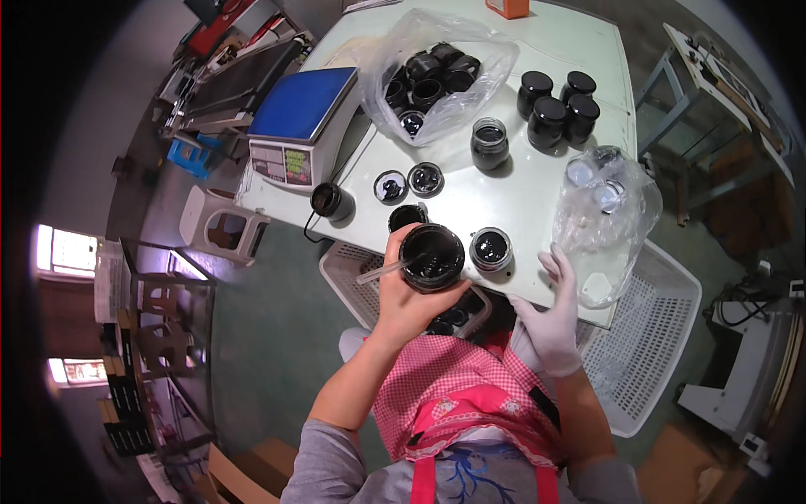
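My bare left hand (pixel 405 304) is wrapped round an open jar of black paste (pixel 432 262). A clear stick (pixel 379 272) leans out over its rim on the left. My right hand (pixel 554 323), in a white glove, is at the table's front edge, fingers apart and holding nothing. Just left of it stands an open glass jar (pixel 491 249) filled with glossy black stuff. Behind the held jar is another dark open jar (pixel 406 217), partly hidden. Two lids smeared with black, a left lid (pixel 390 186) and a right lid (pixel 426 178), lie farther back.
A scale (pixel 306 105) with a blue plate stands at the back left. A clear bag of black jars (pixel 428 71), capped dark jars (pixel 547 122), a single jar (pixel 489 144) and a bag of lids (pixel 600 218) share the white table. Below are plastic baskets (pixel 651 336).
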{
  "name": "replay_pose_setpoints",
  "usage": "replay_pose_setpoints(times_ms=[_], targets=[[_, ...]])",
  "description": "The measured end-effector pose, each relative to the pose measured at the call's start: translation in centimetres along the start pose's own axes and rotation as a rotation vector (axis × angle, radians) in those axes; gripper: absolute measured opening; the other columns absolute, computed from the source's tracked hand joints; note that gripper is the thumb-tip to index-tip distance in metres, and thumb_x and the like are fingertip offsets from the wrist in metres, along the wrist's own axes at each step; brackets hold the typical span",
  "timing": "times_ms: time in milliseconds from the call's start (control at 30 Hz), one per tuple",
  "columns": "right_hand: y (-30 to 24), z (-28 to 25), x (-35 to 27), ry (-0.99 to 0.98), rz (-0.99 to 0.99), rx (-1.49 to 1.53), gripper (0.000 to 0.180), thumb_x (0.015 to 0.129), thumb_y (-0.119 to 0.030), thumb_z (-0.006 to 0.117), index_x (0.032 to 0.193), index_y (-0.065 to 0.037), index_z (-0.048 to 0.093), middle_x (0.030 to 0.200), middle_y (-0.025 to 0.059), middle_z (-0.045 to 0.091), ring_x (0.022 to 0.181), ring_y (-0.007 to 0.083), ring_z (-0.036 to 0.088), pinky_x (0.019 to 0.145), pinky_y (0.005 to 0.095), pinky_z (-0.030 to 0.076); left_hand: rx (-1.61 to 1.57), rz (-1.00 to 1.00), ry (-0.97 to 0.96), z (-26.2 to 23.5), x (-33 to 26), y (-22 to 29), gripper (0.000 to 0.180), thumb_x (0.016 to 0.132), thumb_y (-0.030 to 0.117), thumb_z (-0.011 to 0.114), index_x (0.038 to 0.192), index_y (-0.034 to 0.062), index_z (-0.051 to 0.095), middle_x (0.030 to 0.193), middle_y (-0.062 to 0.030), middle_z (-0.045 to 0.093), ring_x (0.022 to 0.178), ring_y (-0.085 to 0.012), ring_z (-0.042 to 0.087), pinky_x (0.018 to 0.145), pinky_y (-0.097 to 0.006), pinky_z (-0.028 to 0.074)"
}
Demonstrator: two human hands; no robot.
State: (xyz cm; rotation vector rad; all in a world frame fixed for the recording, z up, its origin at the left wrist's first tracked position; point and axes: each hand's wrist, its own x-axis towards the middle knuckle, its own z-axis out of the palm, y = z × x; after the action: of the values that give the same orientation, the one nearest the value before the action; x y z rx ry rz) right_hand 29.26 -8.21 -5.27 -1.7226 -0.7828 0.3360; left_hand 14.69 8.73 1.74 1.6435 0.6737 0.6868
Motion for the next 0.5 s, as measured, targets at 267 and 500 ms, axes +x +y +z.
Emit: replay_pose_setpoints(times_ms=[267, 500], targets=[[2.1, 3.4, 4.0, -0.161, -0.089, -0.269, 0.11, 0.064, -0.021, 0.091, 0.155, -0.004, 0.031, 0.139, 0.0198, 0.056, 0.129, 0.0367, 0.051, 0.112, 0.0464, 0.037, 0.069, 0.088, 0.098, -3.5, -4.5, -0.1, 0.073, 0.069, 0.008, 0.089, 0.13, -0.0003, 0.05, 0.118, -0.007, 0.059, 0.109, -0.0174, 0.061, 0.1, -0.032, 0.047], [2.9, 5.2, 4.5, -0.18, -0.06, -0.196, 0.104, 0.065, -0.025, 0.091, 0.151, -0.005, 0.038, 0.131, 0.0227, 0.061, 0.121, 0.0375, 0.057, 0.106, 0.0458, 0.043, -0.045, 0.03, 0.291, -7.7, -10.6, -0.4, 0.073, 0.069, 0.007, 0.089, 0.13, -0.0006, 0.05, 0.12, -0.0075, 0.059, 0.109, -0.0158, 0.061, 0.098, -0.031, 0.049]])
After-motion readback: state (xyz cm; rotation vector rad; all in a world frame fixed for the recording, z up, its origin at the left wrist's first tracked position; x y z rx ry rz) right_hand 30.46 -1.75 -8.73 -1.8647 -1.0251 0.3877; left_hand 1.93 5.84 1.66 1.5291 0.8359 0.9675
